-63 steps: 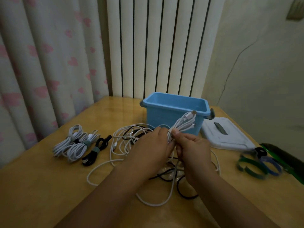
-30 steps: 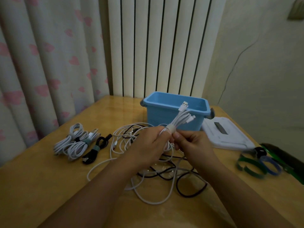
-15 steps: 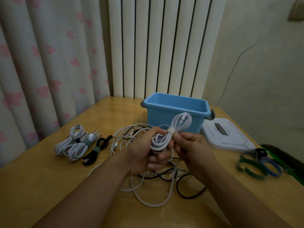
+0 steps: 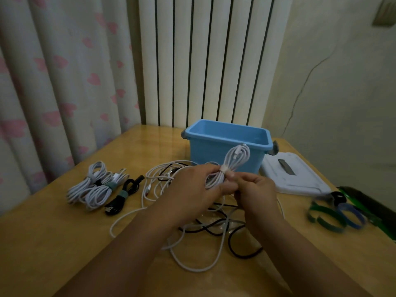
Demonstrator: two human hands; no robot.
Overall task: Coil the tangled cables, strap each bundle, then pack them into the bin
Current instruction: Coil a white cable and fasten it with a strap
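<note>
My left hand [image 4: 192, 187] grips a coiled white cable bundle [image 4: 235, 159] above the table, its loop pointing up toward the blue bin [image 4: 227, 144]. A pale strap [image 4: 224, 169] wraps the bundle's middle, and my right hand [image 4: 255, 191] pinches the bundle at that strap. Under my hands lies a tangle of white and black cables [image 4: 205, 228]. At the left rest strapped bundles: white ones [image 4: 94, 187] and a black one [image 4: 123, 196]. Loose green and blue straps [image 4: 330, 215] lie at the right.
A white bin lid [image 4: 295, 174] lies right of the blue bin. A dark green object [image 4: 368, 202] sits along the table's right edge. Curtain and radiator stand behind the wooden table [image 4: 42, 243].
The white cable, earlier held with plug ends sticking up, is now folded into a looped bundle with a pale strap round its middle. Both hands stay on it.
</note>
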